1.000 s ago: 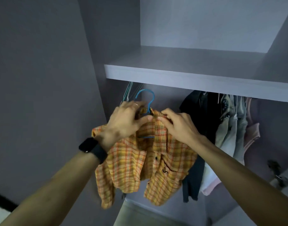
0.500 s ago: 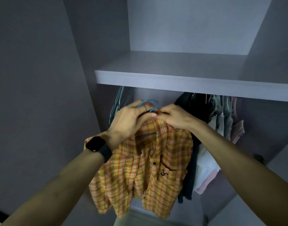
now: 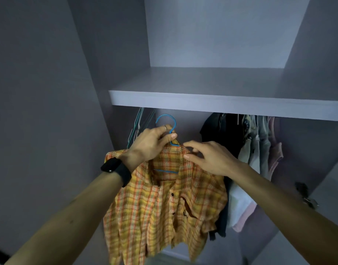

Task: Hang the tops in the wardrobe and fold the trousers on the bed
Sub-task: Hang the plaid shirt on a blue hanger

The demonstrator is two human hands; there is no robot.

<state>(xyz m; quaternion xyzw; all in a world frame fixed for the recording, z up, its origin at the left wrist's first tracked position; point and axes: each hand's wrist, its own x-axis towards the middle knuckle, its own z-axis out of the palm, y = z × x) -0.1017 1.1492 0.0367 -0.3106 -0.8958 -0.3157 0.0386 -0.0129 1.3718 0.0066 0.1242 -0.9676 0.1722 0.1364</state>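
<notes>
An orange and yellow plaid shirt point(image 3: 164, 211) hangs on a blue hanger point(image 3: 169, 122) inside the open wardrobe, below the shelf. My left hand point(image 3: 151, 143) grips the hanger's neck at the collar, with the hook standing up above my fingers. My right hand point(image 3: 208, 156) hovers at the right side of the collar with loosely spread fingers, the fingertips touching the cloth or just off it. The rail is hidden behind the shelf edge.
A pale shelf point(image 3: 221, 104) spans the wardrobe above the hook. Several empty hangers point(image 3: 137, 125) hang at the left. Dark and light tops point(image 3: 240, 150) hang at the right. The wardrobe's left wall point(image 3: 49, 111) is close by.
My right hand has let go of the collar and opened. The hanger's hook now stands clear above my left hand, and the shirt hangs a little lower in view.
</notes>
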